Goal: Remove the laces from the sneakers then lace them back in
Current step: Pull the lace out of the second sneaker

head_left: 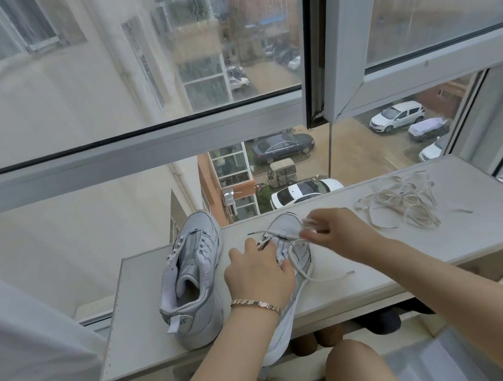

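Two white sneakers stand on a pale shelf (441, 249) in front of the window. The left sneaker (191, 280) has no lace in its eyelets. My left hand (257, 275), with a bracelet on the wrist, grips the right sneaker (287, 233) over its tongue and holds it steady. A white lace (314, 276) runs through that sneaker's front eyelets, one end trailing on the shelf. My right hand (332, 228) pinches a strand of this lace just above the toe; the fingers are blurred.
A loose tangle of a second lace (404, 206) lies on the shelf to the right. Window glass and frame (174, 142) stand right behind the shelf. Dark shoes (377, 322) sit under the shelf, and my bare knees (357, 367) are below its front edge.
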Demonstrator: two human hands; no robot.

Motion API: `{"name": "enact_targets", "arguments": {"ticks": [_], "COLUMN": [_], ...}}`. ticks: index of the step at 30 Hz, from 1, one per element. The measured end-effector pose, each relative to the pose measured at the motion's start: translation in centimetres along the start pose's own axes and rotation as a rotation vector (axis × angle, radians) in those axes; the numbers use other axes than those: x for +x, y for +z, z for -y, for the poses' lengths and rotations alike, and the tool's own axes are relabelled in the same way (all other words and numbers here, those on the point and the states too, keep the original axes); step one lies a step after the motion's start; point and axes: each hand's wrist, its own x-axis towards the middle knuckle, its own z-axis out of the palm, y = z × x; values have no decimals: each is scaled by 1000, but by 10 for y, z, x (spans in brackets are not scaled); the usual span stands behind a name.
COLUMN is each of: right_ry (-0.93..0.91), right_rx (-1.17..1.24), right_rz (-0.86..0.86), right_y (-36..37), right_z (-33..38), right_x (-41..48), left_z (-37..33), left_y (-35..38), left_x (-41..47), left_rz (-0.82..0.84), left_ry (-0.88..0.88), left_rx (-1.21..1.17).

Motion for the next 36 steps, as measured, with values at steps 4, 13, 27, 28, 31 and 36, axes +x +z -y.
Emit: {"name": "enact_targets", "arguments": {"ticks": [4,13,27,28,31,36], "right_ry": [-114,-32,-183,-107,109,272], "right_rx": [-293,-286,-568,-500,-154,572], "right_rz": [127,158,-169,-202,-263,-450], "right_y": [7,18,-61,-63,-57,-34], "right_z": [-8,-4,-58,-60,-48,-11], "right_x": [-2,-13,-98,-101,-95,-49], "left_z": [-1,-1,-4,-5,-6,-6], "left_y": [0,-1,-4,-3,-2,-2], "left_x": [-1,-2,1,1,1,0], "left_rz": [0,3,21,13,6,15], "left_ry": [-2,-17,-1,-1,4,16], "left_rx": [-6,-9,19,25,38,30]}}
